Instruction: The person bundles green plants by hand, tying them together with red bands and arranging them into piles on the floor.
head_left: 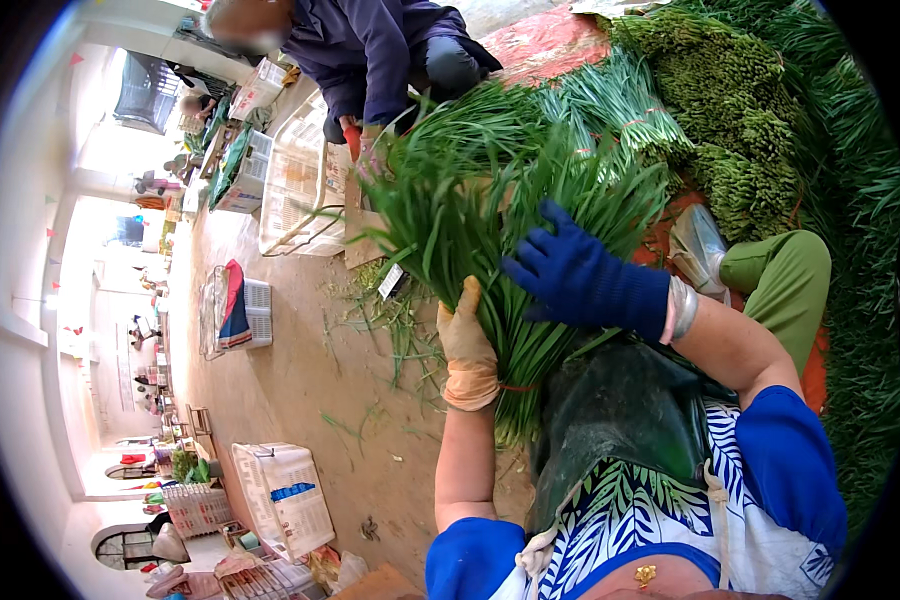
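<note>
Shirt point(660, 508), right fingers point(532, 268) spread, touching leaves point(425, 215)

Basket point(260, 310): draped with red-and-blue cloth point(234, 305), set on brown floor point(300, 390).
Lower crate point(305, 520): white, marked with blue patch point(293, 491).
Upper crate point(288, 175): white, slatted.
Arched window point(125, 547): barred, set in pale wall point(30, 420).

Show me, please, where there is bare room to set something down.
Bare floor lies between the draped basket, white crate and leaf scraps. Crowded: beyond the held leafy bundle, where more bundles lie on the red sheet.
</note>
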Motion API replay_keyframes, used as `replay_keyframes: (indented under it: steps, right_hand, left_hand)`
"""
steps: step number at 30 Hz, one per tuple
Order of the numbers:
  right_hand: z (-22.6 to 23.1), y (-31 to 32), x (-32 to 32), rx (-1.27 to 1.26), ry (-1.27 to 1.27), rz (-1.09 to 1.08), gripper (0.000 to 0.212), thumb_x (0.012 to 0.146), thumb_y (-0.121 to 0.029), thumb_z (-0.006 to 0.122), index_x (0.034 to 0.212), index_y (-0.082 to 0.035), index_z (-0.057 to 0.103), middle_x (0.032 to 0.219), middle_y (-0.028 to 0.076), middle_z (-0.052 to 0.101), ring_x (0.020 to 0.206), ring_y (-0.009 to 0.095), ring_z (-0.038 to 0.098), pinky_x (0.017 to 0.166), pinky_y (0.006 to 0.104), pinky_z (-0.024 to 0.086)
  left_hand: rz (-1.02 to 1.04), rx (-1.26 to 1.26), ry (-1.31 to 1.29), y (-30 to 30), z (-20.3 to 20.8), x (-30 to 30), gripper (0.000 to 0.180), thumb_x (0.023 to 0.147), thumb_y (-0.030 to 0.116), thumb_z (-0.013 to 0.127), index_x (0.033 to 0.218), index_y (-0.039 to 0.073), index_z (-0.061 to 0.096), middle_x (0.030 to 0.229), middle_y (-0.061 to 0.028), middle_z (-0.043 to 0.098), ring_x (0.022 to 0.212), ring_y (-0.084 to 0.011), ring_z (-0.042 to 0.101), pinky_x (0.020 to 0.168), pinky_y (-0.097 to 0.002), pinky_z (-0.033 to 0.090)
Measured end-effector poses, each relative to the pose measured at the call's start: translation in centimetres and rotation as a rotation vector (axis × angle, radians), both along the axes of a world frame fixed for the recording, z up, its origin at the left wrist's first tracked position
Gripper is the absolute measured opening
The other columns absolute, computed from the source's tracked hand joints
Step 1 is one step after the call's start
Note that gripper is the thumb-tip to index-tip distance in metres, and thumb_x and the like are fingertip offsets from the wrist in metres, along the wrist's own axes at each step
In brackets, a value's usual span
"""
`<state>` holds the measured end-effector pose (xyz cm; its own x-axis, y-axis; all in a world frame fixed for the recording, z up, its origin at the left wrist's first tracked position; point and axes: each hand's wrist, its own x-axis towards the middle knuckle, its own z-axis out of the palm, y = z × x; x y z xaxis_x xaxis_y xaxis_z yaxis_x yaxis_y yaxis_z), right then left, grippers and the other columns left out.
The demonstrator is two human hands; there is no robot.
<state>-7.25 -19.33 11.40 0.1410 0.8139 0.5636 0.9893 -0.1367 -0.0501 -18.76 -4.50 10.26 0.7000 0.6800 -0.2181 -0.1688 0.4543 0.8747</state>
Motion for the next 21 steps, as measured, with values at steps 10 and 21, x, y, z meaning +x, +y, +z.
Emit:
replay_keyframes:
  steps: [10,21]
  right_hand:
    - [-2.5,-2.1,-1.8,0.121,0.065,0.002,0.039,0.073,-0.026,0.067,0.108,-0.009,0.060,0.100,0.012,0.058,0.091,0.028,0.057,0.090,0.0495,0.044]
    - [-2.6,-3.3,-1.7,0.168,0.146,0.057,0.033,0.078,-0.019,0.062,0.110,-0.009,0.059,0.097,0.010,0.060,0.094,0.027,0.059,0.082,0.0453,0.049]
  left_hand:
    - [0.022,-0.298,-0.039,2.1,-1.9,-1.1,0.034,0.089,0.012,0.061,0.120,0.000,0.052,0.106,-0.0149,0.064,0.088,-0.0282,0.065,0.073,-0.0413,0.058]
    - [0.041,-0.179,0.007,1.2,-1.0,-1.1,0.034,0.090,0.014,0.061,0.120,0.000,0.053,0.105,-0.0140,0.064,0.087,-0.0273,0.065,0.074,-0.0398,0.057]
